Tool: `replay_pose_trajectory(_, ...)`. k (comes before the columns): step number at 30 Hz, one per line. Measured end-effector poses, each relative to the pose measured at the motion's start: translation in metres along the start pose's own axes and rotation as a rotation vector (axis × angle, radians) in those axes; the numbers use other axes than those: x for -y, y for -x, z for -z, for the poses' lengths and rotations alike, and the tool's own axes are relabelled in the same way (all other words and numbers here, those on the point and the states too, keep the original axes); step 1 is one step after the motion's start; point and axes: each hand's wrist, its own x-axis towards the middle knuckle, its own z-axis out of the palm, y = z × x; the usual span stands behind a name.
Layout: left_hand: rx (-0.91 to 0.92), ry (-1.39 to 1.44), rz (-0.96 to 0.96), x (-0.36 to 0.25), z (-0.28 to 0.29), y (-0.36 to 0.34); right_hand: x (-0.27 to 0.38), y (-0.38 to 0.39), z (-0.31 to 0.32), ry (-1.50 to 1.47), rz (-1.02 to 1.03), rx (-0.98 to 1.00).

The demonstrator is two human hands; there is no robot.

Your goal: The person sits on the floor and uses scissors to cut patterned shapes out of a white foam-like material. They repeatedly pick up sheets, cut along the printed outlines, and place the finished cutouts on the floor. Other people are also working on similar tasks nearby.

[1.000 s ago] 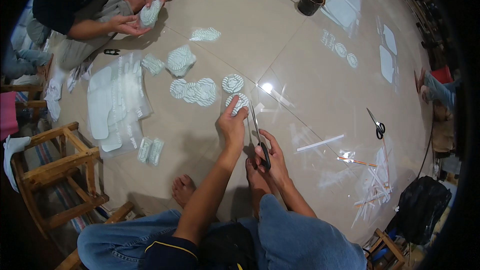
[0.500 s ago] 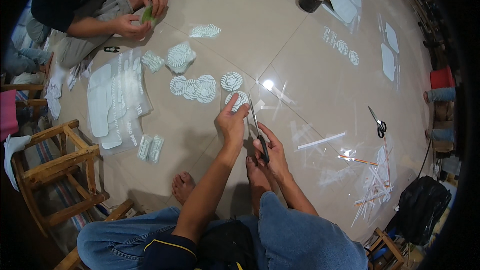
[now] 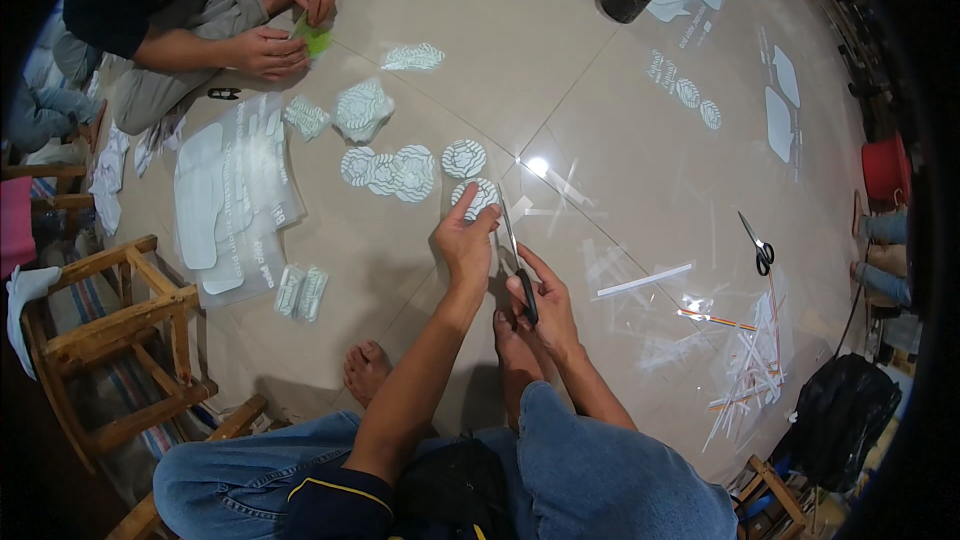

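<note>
Down on the tiled floor (image 3: 620, 120), the left hand (image 3: 466, 240) pinches one round patterned sticker (image 3: 476, 198) in its fingers, while the right hand (image 3: 540, 305) grips one pair of black-handled scissors (image 3: 516, 258), blades up beside that sticker. Four more round stickers (image 3: 400, 172) lie just beyond it. A second pair of scissors (image 3: 757, 243) lies well apart to the right.

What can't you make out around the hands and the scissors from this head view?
- Round white sticker in the left hand: its lower part is hidden behind the fingers.
- Scissors in the right hand: the handle loops are covered by the fingers; whether the blades are cutting anything is too small to tell.
- Second scissors on the floor: tiny and bent near the rim.
- Co-worker's green piece: mostly covered by their hands.
</note>
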Motion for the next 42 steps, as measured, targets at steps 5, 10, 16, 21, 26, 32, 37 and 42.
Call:
replay_pose_trajectory(5,0.015,-0.018,0.009,0.003,0.003,-0.001,-0.003,-0.001,0.002,0.025,-0.013,-0.013)
replay_pose_trajectory(10,0.023,-0.011,0.018,0.002,0.003,0.0,0.001,-0.004,-0.001,0.016,-0.019,-0.015)
replay_pose_trajectory(16,0.048,-0.03,0.065,0.0,0.001,0.006,0.002,-0.025,-0.001,-0.022,0.019,-0.012)
replay_pose_trajectory(21,0.058,-0.015,0.071,-0.001,0.0,0.011,0.011,-0.035,-0.003,-0.051,0.007,-0.006)
replay_pose_trajectory(26,0.081,0.003,0.083,-0.002,-0.001,0.015,0.005,-0.046,0.003,-0.014,0.015,-0.023)
replay_pose_trajectory(32,0.106,0.015,0.067,0.0,0.001,0.016,0.004,-0.056,0.002,0.0,0.057,-0.012)
replay_pose_trajectory(37,0.129,-0.011,0.061,-0.004,0.003,0.019,0.011,-0.062,0.0,0.044,0.066,-0.019)
replay_pose_trajectory(42,0.146,0.039,0.068,-0.001,0.003,0.021,0.018,-0.073,0.001,0.07,0.08,-0.038)
